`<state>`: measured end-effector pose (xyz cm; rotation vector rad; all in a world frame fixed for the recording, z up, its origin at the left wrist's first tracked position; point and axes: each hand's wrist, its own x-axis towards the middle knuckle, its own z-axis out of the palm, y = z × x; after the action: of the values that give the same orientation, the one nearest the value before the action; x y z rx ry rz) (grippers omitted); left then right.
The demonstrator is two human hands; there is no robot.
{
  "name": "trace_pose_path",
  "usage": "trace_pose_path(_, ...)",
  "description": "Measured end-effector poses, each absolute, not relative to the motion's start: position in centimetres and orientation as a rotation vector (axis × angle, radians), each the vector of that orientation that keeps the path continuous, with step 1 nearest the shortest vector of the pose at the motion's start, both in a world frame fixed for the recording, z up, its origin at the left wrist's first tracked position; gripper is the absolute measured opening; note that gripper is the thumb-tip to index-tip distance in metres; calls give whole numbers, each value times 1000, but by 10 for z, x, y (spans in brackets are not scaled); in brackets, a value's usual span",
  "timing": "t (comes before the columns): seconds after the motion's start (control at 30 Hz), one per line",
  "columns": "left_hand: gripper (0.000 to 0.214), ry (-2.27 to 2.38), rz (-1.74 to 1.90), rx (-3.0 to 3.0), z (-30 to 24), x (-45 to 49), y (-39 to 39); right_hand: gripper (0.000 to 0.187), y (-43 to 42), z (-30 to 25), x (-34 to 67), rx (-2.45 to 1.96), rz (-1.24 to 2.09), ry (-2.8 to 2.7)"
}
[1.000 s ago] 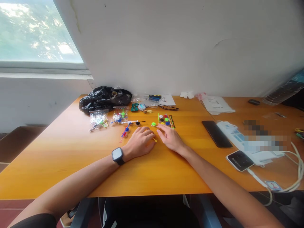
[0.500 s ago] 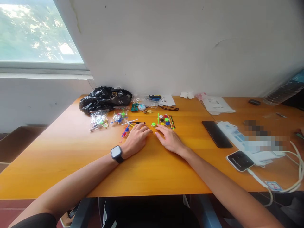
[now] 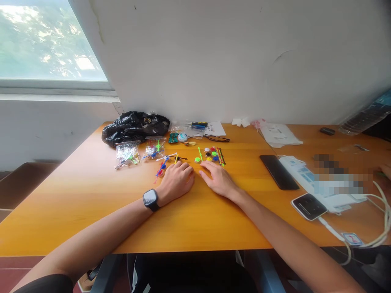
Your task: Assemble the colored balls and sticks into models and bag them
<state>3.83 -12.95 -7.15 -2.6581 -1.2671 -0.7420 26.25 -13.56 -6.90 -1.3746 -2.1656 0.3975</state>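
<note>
My left hand (image 3: 176,180), with a black smartwatch (image 3: 150,199) on the wrist, lies palm down on the orange table (image 3: 91,203), fingers stretched toward a black stick (image 3: 180,157) and a yellow stick. My right hand (image 3: 217,178) also rests flat beside it, fingers spread, fingertips near a green round cap (image 3: 197,160) and a green stick (image 3: 200,154). Just beyond lies a cluster of small coloured discs and sticks (image 3: 214,155). Neither hand holds anything.
Two clear bags of coloured parts (image 3: 127,154) and a black plastic bag (image 3: 134,126) lie at the left back. A black phone (image 3: 279,171), a second phone (image 3: 308,206), papers and white cables lie to the right. Another person's hand (image 3: 385,171) shows at the right edge.
My left hand slid forward off a yellow stick toward the black stick. The green stick now lies tilted left of the discs. Another person's hand came in at the right edge.
</note>
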Motion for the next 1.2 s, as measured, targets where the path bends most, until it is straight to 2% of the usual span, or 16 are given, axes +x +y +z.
trace_pose_path(0.27, 10, -1281, -643, -2675, -67, 38, -131, 43, -136, -70, 264, -1334, 351, -2226)
trace_pose_path(0.47, 18, -1289, -693, -2737, -70, 38, -130, 55, -135, -73, 263, -1390, 329, -2260)
trace_pose_path(0.67, 20, -1275, -794, -2812, -72, 37, -128, 59, -135, -76, 262, -1458, 310, -2298)
trace_pose_path(0.93, 58, -1229, -890, -2904, -73, 35, -125, 50, -137, -72, 262, -1384, 292, -2318)
trace_pose_path(1.2, 58, -1220, -829, -2926, -78, 33, -124, 31, -138, -67, 262, -1186, 377, -2300)
